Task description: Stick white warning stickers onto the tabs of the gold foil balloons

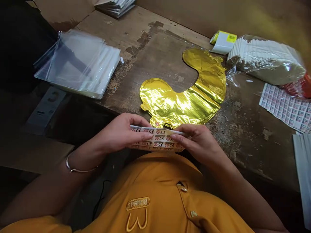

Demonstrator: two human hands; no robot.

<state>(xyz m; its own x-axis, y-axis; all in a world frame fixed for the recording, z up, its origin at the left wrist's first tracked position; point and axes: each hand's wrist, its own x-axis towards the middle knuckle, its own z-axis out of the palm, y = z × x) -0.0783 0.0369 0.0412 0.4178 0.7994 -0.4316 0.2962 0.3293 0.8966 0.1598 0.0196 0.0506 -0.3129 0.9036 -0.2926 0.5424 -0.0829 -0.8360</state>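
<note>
Both hands hold a strip-like sheet of small printed CE warning stickers (157, 139) just above the table's near edge. My left hand (121, 132) grips its left end, and my right hand (199, 142) grips its right end. Right behind the sheet lies a flat, crescent-shaped gold foil balloon (184, 92) on the worn wooden table (240, 129). Its lower end passes behind the sheet and my hands, so that part is hidden.
A stack of transparent plastic bags (77, 63) lies at the left. At the right are a plastic-wrapped stack of white cards (264, 61), a barcode-labelled packet (223, 42), and a loose sticker sheet (285, 108). White sheets (302, 168) stand at the right edge.
</note>
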